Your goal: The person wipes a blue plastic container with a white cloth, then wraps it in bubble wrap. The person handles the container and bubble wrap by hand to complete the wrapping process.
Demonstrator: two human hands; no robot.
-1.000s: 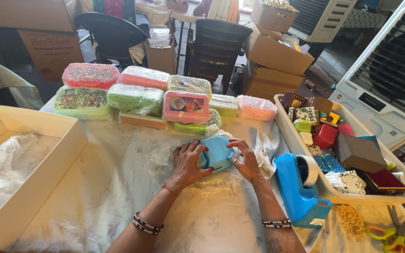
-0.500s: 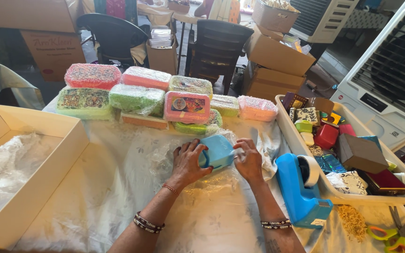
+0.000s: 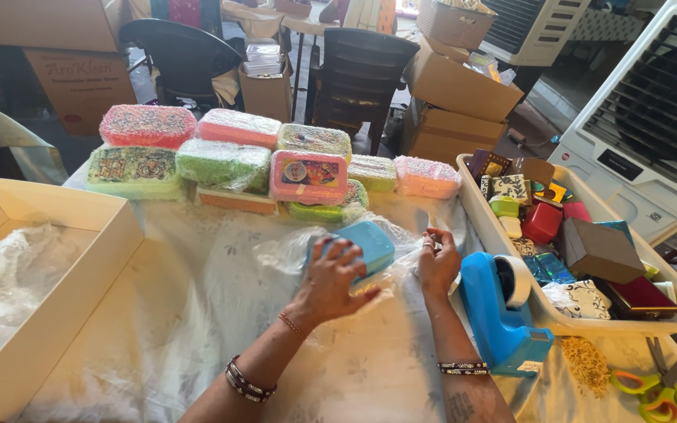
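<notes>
Head view: left hand (image 3: 331,283) flat on blue lunch box (image 3: 362,244), fingers spread, pressing not clamped. Right hand (image 3: 438,265) beside it, fingertips pinched on clear plastic wrap (image 3: 295,249). Box sits mid-desk on the wrap, near blue tape dispenser (image 3: 499,309). Risk: thin film could tear or slip if pulled hard; box may slide on the cloth. White tray (image 3: 473,200) w/ small gift boxes, wallets. Cardboard box (image 3: 56,313) w/ crumpled plastic.
</notes>
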